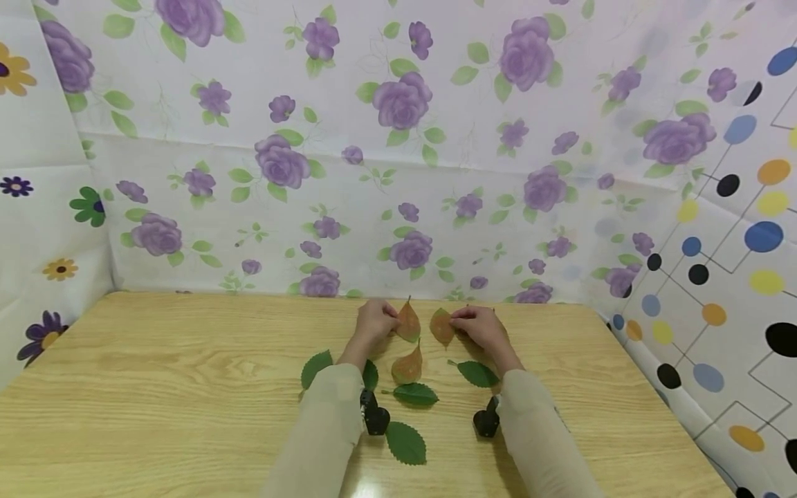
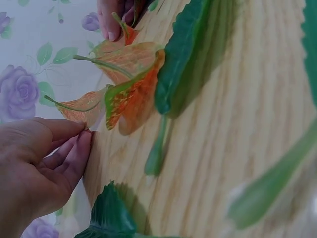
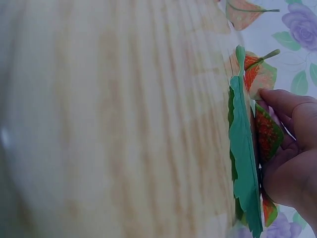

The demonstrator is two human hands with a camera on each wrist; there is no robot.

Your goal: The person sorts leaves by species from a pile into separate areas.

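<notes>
Near the table's far edge, my left hand (image 1: 376, 319) pinches an orange-brown artificial leaf (image 1: 409, 324) by its side, between thumb and fingertips. The stem of this leaf points toward the back. To its right, my right hand (image 1: 482, 325) pinches a second orange leaf with green edges (image 1: 441, 328), also at its side. A third orange leaf (image 1: 407, 366) lies just in front of these two. In the right wrist view, another red-orange leaf (image 3: 268, 133) shows beside the right hand's fingers, partly hidden by them.
Several green toothed leaves lie nearer: one by the left forearm (image 1: 316, 369), one in the middle (image 1: 416, 394), one at the front (image 1: 407, 443) and one by the right wrist (image 1: 477, 373). A flowered cloth (image 1: 349, 228) hangs behind the wooden table (image 1: 187, 387).
</notes>
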